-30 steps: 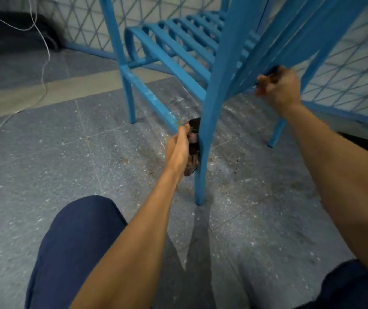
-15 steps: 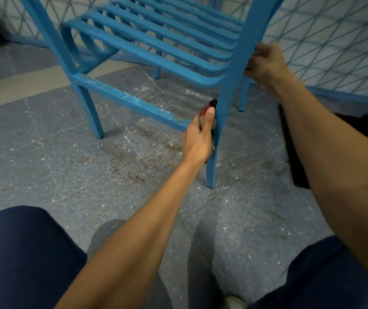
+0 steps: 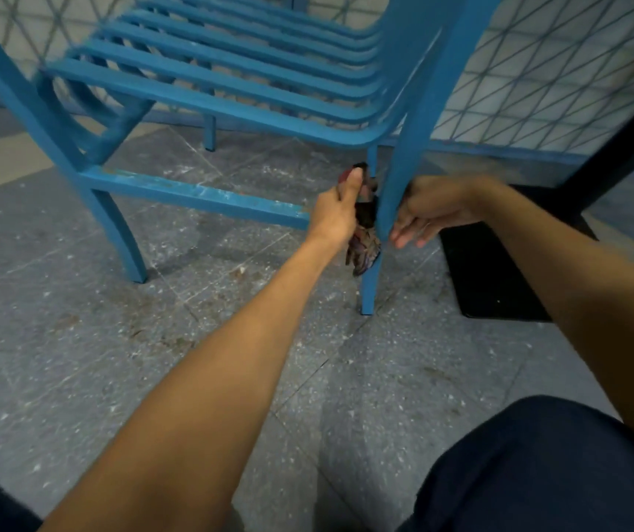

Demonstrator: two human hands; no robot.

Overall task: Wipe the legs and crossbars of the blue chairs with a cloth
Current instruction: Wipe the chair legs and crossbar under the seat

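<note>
On the speckled grey floor point(image 3: 77, 339) in front of us stands the blue chair point(image 3: 231, 82), its slatted seat filling the top of the view and a mesh fence point(image 3: 537, 78) behind it. To the right, a black flat base point(image 3: 488, 278) lies on the floor just beside the chair's near leg. A low crossbar point(image 3: 192, 195), scuffed pale along its top, runs from the left front leg point(image 3: 115, 232) to the near leg point(image 3: 388, 201), which we are working on.

Our left hand point(image 3: 336, 213) is closed around a dark, patterned cloth point(image 3: 363, 243), thumb up, pressing it against the left side of that leg where the crossbar joins; a loose tail of cloth hangs below the fist. Our right hand point(image 3: 430, 209) sits at the leg's other side, fingers loosely spread and holding nothing, seemingly steadying the leg.

We judge the step in hand to be wiping this leg at mid height. Next we would need to draw the cloth down to the foot, then along the crossbar, whose marks suggest it is not yet wiped.
</note>
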